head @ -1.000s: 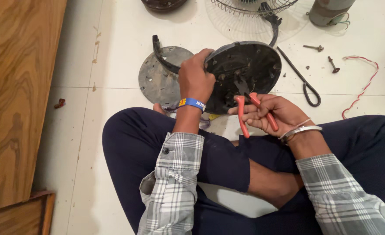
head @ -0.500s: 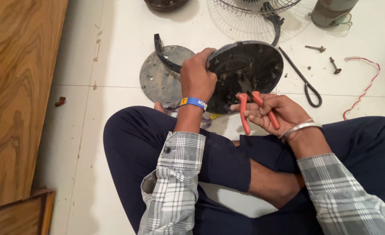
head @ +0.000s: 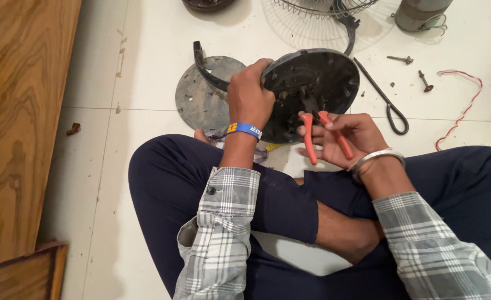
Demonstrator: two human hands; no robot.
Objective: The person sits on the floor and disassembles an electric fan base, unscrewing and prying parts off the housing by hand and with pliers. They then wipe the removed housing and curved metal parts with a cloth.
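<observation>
White tiled floor [head: 145, 83] fills the view, with a wooden panel [head: 18, 128] running down the left edge, and the person sits cross-legged on it in dark trousers and a grey checked shirt. Propped up on edge in front of the knees is the round black fan housing [head: 334, 78], tilted so its inner face looks back at the camera. Flat on the floor just behind and to the left of it lies a grey metal disc [head: 201, 100], with a curved black bracket [head: 206, 72] lying across it. At the top edge there's a wire fan guard [head: 312, 11], only partly in view, and a grey cylinder [head: 420, 14] with wires beside it. Now the hands: the left hand [head: 249, 94], blue wristband showing, is clamped over the housing's left rim, fingers curled tight around it and holding it upright. The right hand [head: 351, 136], a metal bangle on the wrist, is wrapped around the red-handled pliers [head: 323, 133], handles squeezed close together, nose pushed up against the middle of the housing's inner face; what the tip bites on I cannot tell. To the right on the floor lie a black cable loop [head: 392, 111], a twisted red and white wire [head: 462, 111], and two loose screws [head: 423, 80], well apart from the hands.
</observation>
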